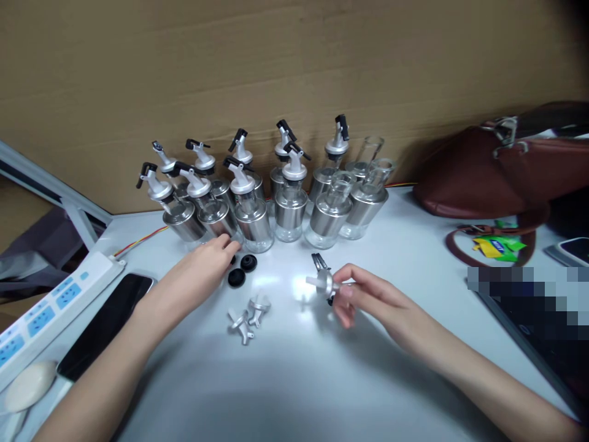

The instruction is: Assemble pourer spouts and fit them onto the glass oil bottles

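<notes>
My right hand [368, 294] pinches a silver pourer spout [327, 283] above the table, its pale tube pointing left. Behind the spout lie small black lever pieces [318, 261]. My left hand [214, 258] is closed at the front of the bottles, fingers curled down on a black rubber stopper [233, 260] that is mostly hidden. Two more round black stoppers, one nearer me [236, 277] and one farther right [248, 263], lie beside those fingertips. Closer to me rest two loose silver spouts, a left one [241, 325] and a right one [259, 309].
Glass bottles with steel bands [289, 212] stand in two rows; several carry spouts, while those at right have bare necks [343, 184]. A power strip [55, 307] and phone [108, 325] lie left. A brown bag [497, 166], candy wrapper [501, 247] and dark device [524, 331] lie right.
</notes>
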`<state>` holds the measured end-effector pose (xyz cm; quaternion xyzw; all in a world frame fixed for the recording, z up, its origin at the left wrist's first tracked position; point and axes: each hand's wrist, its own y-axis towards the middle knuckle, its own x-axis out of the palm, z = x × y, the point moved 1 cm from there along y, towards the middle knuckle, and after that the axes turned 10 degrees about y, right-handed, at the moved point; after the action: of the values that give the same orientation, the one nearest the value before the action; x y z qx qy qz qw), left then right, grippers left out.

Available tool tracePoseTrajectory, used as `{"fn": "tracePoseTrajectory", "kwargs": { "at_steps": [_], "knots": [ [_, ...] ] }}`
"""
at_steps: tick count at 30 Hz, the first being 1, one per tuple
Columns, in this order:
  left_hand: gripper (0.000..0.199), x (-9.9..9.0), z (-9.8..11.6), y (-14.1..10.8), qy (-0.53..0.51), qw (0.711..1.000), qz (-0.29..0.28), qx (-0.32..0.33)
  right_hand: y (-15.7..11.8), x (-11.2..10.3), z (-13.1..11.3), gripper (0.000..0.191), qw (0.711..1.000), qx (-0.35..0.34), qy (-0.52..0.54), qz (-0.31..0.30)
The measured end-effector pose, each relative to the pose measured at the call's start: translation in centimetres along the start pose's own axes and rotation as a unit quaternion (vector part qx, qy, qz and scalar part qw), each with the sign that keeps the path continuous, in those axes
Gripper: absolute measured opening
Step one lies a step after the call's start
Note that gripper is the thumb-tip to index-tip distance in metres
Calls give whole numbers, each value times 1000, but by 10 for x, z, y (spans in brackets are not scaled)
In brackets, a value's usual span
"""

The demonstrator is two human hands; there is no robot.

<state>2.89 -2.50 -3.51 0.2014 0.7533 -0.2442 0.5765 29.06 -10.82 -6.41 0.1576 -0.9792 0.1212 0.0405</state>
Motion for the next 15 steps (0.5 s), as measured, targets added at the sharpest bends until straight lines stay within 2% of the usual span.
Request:
{"fn": "tracePoseTrajectory", "kwargs": {
  "at_steps": [5, 9, 15],
  "knots": [
    [31, -3, 3, -1, -9, 1000, 4, 5, -5, 11, 5, 21, 983, 21, -181, -30],
    [25, -2, 1, 1, -23, 1000, -5, -2, -7, 18, 11, 23, 975, 25, -213, -55],
    [21, -1, 0, 3, -136, 988, -64, 32, -15, 18, 14, 59, 962, 39, -246, -108]
  ]
}}
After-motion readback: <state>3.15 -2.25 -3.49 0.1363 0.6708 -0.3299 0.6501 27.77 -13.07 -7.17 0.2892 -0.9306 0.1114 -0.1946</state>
